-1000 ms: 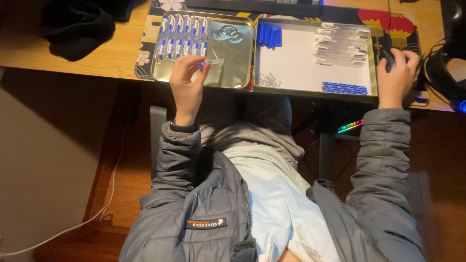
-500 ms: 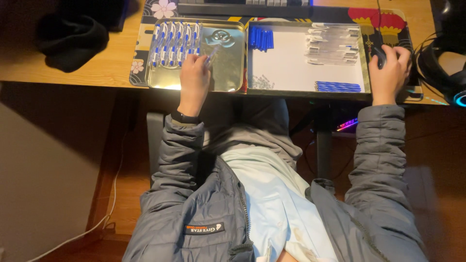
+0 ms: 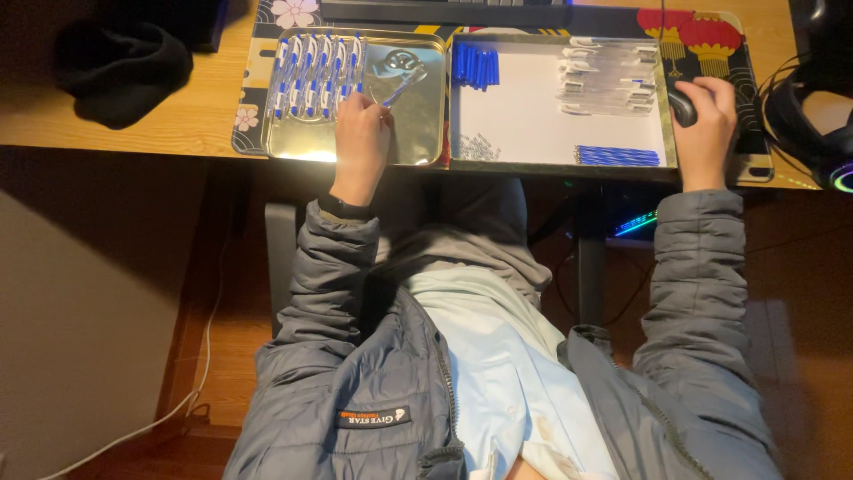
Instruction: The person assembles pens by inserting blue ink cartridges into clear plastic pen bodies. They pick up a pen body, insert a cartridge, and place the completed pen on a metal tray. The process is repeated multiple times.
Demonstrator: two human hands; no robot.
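A home desk setup is showing here: a wooden worktop [image 3: 160,116] is carrying a patterned desk mat [image 3: 711,36], a keyboard [image 3: 444,11] at the far edge, and a headset [image 3: 813,124] glowing on the right. Coloured lights are shining under the worktop, and cables are trailing over a wooden floor [image 3: 222,373].

A person wears a grey quilted puffer jacket, unzipped over a pale blue shirt, with a small dark label patch near the hem.

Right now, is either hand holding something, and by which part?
The left hand holds a pen by its lower end; the right hand grips a dark mouse from above.
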